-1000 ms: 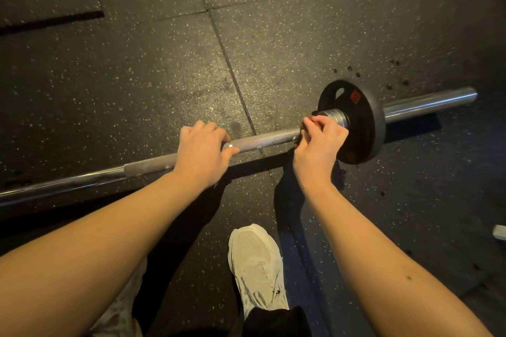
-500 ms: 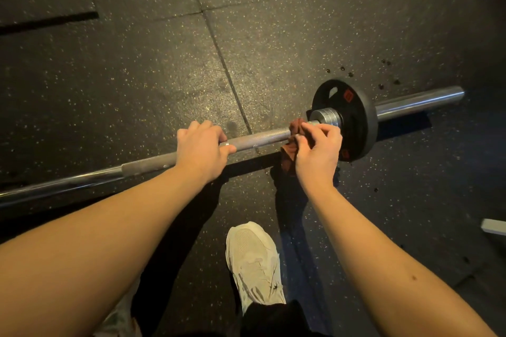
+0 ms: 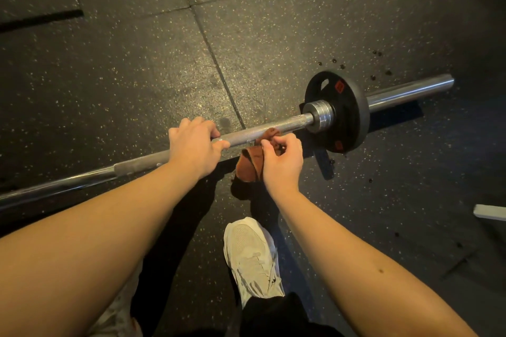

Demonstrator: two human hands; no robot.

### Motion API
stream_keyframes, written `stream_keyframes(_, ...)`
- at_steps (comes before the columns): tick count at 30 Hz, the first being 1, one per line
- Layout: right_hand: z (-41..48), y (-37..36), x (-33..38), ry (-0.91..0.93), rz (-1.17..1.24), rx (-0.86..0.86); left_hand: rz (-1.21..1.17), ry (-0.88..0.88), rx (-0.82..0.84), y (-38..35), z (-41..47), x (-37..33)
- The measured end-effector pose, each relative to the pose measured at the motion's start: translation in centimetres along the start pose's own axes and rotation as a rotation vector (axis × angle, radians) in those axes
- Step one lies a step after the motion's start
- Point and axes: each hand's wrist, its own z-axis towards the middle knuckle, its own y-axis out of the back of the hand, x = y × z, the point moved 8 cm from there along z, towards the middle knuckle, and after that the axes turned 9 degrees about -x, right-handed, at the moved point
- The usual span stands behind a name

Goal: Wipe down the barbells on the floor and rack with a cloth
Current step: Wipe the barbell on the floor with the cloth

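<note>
A steel barbell (image 3: 273,128) runs across the rubber floor from lower left to upper right, carrying one small black plate (image 3: 346,109) near its right end. My left hand (image 3: 194,145) grips the knurled shaft from above. My right hand (image 3: 282,159) pinches a rust-brown cloth (image 3: 250,167) just below the shaft, a short way left of the collar. Part of the cloth lies against the bar and the rest hangs down toward the floor.
My white shoe (image 3: 252,257) stands on the black speckled rubber mats (image 3: 137,76) just below the bar. A white object (image 3: 490,212) pokes in at the right edge. Small dark specks dot the floor beyond the plate.
My right hand has slid left along the shaft away from the collar and dropped a little below the bar, so more of the cloth shows. My left hand has kept its grip.
</note>
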Motion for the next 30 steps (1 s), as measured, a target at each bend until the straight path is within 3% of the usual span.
stream_keyframes(9,2.4,3.1,-1.3,-0.16,0.1,-0.212,0.014,-0.015,-0.008,-0.2,0.0,0.0)
stream_keyframes(15,0.4,0.8,1.1,0.045,0.007,0.048,-0.002,-0.01,-0.026,0.0,0.1,0.3)
stream_keyframes(22,5.0,3.6,3.0,0.209,-0.213,-0.115,-0.002,-0.016,-0.024,-0.2,-0.1,0.0)
stream_keyframes(30,-0.5,-3.2,7.2,0.541,-0.251,0.23,0.001,-0.07,-0.075,0.0,-0.3,0.5)
